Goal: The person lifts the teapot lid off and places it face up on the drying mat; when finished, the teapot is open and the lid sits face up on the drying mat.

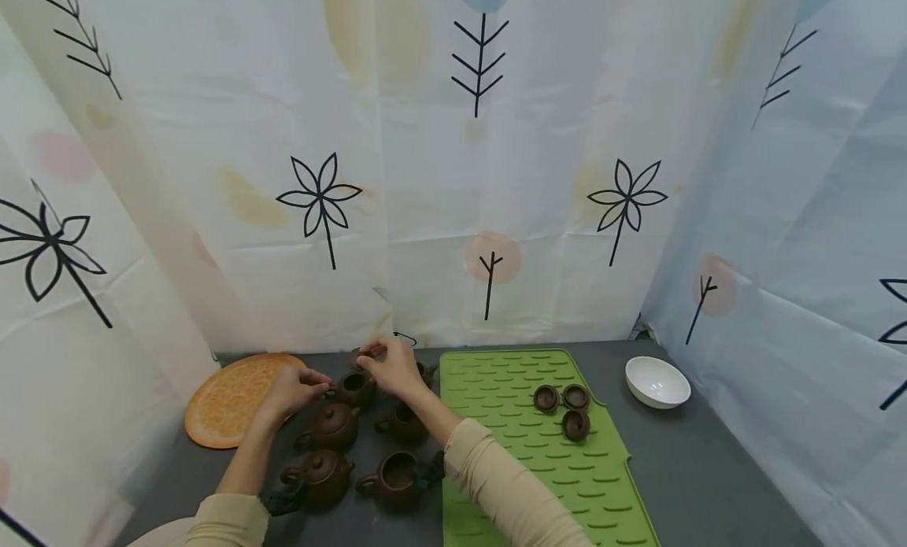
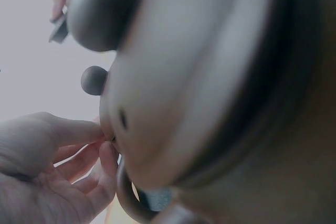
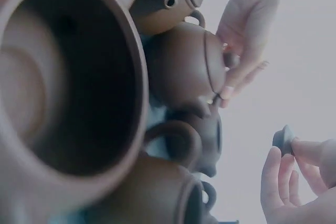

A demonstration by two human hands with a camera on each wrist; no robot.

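Observation:
My left hand point(image 1: 289, 391) pinches the handle of a small brown teapot point(image 1: 354, 389) with an uncovered top. Held up in the fingertips of my right hand point(image 1: 393, 366) is a small brown teapot lid point(image 3: 283, 140), above and just behind that pot. Two lidded teapots, a nearer one point(image 1: 325, 478) and a farther one point(image 1: 336, 427), stand in the left column. The right column has a large lidless pot point(image 1: 397, 479) and another lidless pot point(image 1: 404, 424); a farther pot point(image 1: 428, 373) is partly hidden by my right hand.
A green ridged mat point(image 1: 510, 389) lies to the right, bearing three small brown cups point(image 1: 575, 426). Beyond it sits a white bowl point(image 1: 657, 382). At the left is an orange-patterned round mat point(image 1: 227, 401). A printed curtain point(image 1: 425, 216) encloses the grey table point(image 1: 716, 468).

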